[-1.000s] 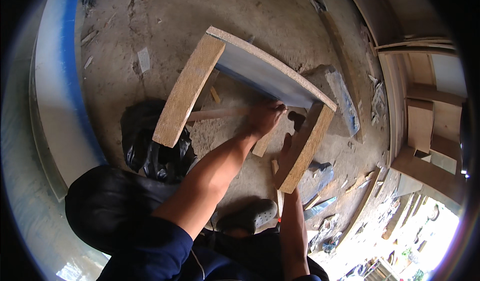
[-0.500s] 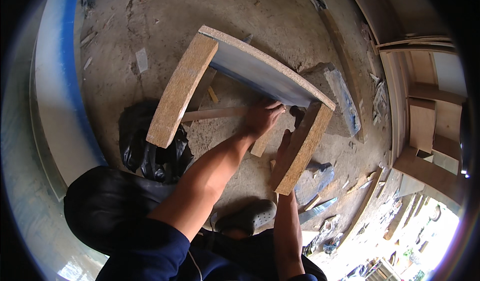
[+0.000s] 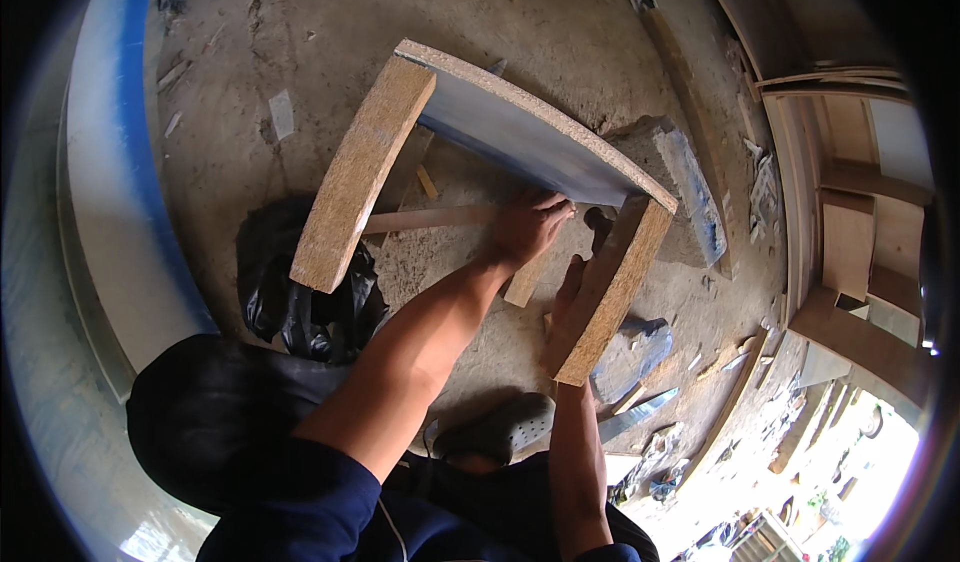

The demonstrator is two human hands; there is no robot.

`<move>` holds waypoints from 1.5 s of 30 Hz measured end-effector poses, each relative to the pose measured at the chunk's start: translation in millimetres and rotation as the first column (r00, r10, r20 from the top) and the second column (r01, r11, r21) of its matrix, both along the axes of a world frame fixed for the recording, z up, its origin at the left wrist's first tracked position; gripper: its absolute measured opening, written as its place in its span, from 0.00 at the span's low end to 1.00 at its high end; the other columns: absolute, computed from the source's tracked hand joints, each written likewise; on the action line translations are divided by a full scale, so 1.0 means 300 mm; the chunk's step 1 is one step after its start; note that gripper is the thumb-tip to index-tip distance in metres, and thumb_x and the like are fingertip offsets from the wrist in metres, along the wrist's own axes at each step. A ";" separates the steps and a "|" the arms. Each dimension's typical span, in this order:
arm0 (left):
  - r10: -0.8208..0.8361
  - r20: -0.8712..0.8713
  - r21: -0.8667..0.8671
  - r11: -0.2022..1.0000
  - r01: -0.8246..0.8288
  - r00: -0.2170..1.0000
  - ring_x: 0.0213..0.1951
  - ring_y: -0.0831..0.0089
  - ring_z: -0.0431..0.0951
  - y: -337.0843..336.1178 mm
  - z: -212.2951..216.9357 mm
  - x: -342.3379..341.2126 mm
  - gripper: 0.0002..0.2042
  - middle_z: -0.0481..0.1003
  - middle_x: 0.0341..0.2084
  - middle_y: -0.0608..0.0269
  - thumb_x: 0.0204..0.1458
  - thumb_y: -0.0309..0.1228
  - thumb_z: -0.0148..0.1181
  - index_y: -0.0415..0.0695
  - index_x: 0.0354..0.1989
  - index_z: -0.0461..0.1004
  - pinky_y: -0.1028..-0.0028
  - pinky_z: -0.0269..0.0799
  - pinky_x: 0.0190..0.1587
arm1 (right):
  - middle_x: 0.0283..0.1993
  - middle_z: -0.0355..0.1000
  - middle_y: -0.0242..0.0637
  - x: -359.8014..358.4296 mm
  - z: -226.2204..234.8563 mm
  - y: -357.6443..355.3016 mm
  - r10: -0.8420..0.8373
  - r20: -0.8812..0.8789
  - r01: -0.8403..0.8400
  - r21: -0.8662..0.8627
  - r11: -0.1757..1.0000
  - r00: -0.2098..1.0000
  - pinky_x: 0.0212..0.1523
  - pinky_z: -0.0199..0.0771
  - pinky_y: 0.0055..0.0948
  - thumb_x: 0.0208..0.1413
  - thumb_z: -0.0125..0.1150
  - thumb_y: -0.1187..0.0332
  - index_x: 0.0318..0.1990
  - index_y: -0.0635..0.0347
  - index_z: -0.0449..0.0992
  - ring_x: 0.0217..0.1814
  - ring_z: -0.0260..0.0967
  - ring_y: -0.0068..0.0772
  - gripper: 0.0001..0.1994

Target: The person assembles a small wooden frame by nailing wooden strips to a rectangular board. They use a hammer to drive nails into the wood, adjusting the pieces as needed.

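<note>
A three-sided wooden piece stands in front of me. A chipboard panel [image 3: 540, 112] with a greyish-blue inner face joins a left board [image 3: 365, 167] and a right board [image 3: 615, 292]. My left hand [image 3: 530, 227] reaches inside, its fingertips pinched together near the panel's lower edge by the right corner. Whatever it pinches is too small to name. Partly hidden by the right board, my right hand [image 3: 568, 287] is closed around what looks like a hammer. The dark hammer head [image 3: 598, 222] shows just beyond it; the handle is hidden.
A crossing wooden strip [image 3: 430, 219] runs behind my left wrist. A black plastic bag [image 3: 275, 282] lies left, beside a blue-edged white panel [image 3: 110, 162]. A paint-stained block [image 3: 690, 197] rests beyond the right corner. Wooden cabinets [image 3: 850, 242] stand far right; scraps litter the floor.
The wooden piece appears slightly shifted, its right corner a little to the right and up. Both hands keep nearly the same places and grips.
</note>
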State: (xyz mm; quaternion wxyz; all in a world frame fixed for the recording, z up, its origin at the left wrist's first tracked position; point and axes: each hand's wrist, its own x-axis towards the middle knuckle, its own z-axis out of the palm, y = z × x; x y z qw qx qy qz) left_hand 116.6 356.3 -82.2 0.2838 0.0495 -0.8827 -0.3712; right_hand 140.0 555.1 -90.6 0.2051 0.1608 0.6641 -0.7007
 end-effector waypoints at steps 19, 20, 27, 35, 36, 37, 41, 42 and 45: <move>-0.097 0.191 0.053 0.995 0.089 0.977 0.39 0.64 0.78 0.001 -0.022 -0.001 0.07 0.78 0.38 0.64 0.54 0.33 0.58 0.47 0.37 0.79 0.67 0.74 0.41 | 0.29 0.73 0.37 -0.009 -0.028 0.041 -0.007 0.055 0.008 -0.025 1.000 0.998 0.26 0.72 0.29 0.63 0.38 0.52 0.39 0.66 0.72 0.26 0.70 0.27 0.23; -0.150 0.246 0.109 0.986 0.127 0.958 0.39 0.64 0.78 -0.018 -0.007 -0.009 0.08 0.78 0.39 0.64 0.54 0.33 0.58 0.47 0.38 0.79 0.67 0.74 0.42 | 0.29 0.73 0.37 0.000 -0.035 0.050 -0.006 0.067 0.008 -0.028 1.000 0.998 0.26 0.72 0.29 0.63 0.38 0.52 0.39 0.66 0.72 0.26 0.70 0.27 0.23; -0.095 0.458 -0.196 0.959 0.205 0.884 0.44 0.61 0.77 -0.163 0.047 0.043 0.22 0.77 0.39 0.58 0.52 0.50 0.56 0.47 0.47 0.75 0.67 0.73 0.45 | 0.29 0.73 0.37 0.031 -0.105 0.117 -0.028 0.113 0.034 -0.052 0.998 0.993 0.26 0.72 0.28 0.63 0.37 0.52 0.40 0.66 0.71 0.26 0.70 0.27 0.24; -0.099 0.541 -0.247 0.930 0.271 0.835 0.23 0.52 0.79 -0.213 -0.065 0.122 0.24 0.76 0.17 0.55 0.56 0.55 0.48 0.49 0.51 0.70 0.54 0.73 0.29 | 0.30 0.73 0.39 0.044 -0.120 0.090 -0.029 0.094 0.034 -0.049 0.998 0.995 0.28 0.72 0.30 0.63 0.39 0.53 0.40 0.66 0.71 0.28 0.71 0.31 0.22; -0.108 0.560 -0.241 0.927 0.286 0.821 0.23 0.52 0.79 -0.208 -0.060 0.117 0.23 0.76 0.17 0.54 0.56 0.54 0.48 0.49 0.50 0.70 0.54 0.73 0.28 | 0.30 0.74 0.39 0.032 -0.099 0.074 -0.033 0.070 0.036 -0.042 0.998 0.997 0.28 0.72 0.31 0.63 0.40 0.53 0.40 0.66 0.71 0.28 0.71 0.32 0.22; -0.115 0.579 -0.235 0.924 0.301 0.807 0.23 0.52 0.79 -0.203 -0.055 0.113 0.23 0.76 0.17 0.54 0.57 0.54 0.47 0.50 0.49 0.70 0.54 0.73 0.28 | 0.30 0.74 0.39 0.025 -0.077 0.058 -0.035 0.045 0.037 -0.035 0.999 0.998 0.28 0.72 0.31 0.63 0.40 0.53 0.40 0.66 0.71 0.28 0.72 0.33 0.22; -0.187 0.601 -0.103 0.946 0.307 0.777 0.23 0.52 0.79 -0.193 -0.032 0.101 0.21 0.76 0.18 0.52 0.58 0.53 0.46 0.49 0.47 0.69 0.54 0.73 0.27 | 0.30 0.74 0.41 -0.007 -0.017 0.019 -0.043 -0.023 0.043 -0.013 0.999 0.999 0.29 0.72 0.33 0.62 0.42 0.54 0.40 0.65 0.71 0.29 0.72 0.36 0.21; -0.181 0.619 -0.121 0.939 0.321 0.764 0.23 0.52 0.79 -0.192 -0.030 0.102 0.21 0.76 0.18 0.52 0.58 0.53 0.46 0.49 0.47 0.69 0.54 0.73 0.27 | 0.30 0.74 0.41 -0.010 -0.010 0.012 -0.041 -0.030 0.041 -0.003 0.999 0.999 0.29 0.72 0.33 0.62 0.42 0.54 0.40 0.65 0.71 0.29 0.72 0.37 0.20; -0.166 0.606 -0.156 0.934 0.321 0.778 0.23 0.52 0.79 -0.179 -0.057 0.109 0.21 0.76 0.18 0.52 0.58 0.53 0.46 0.49 0.46 0.69 0.55 0.73 0.26 | 0.30 0.74 0.43 -0.010 0.018 0.002 -0.029 -0.050 0.031 0.023 0.999 0.998 0.30 0.72 0.35 0.62 0.43 0.54 0.39 0.65 0.71 0.29 0.73 0.39 0.20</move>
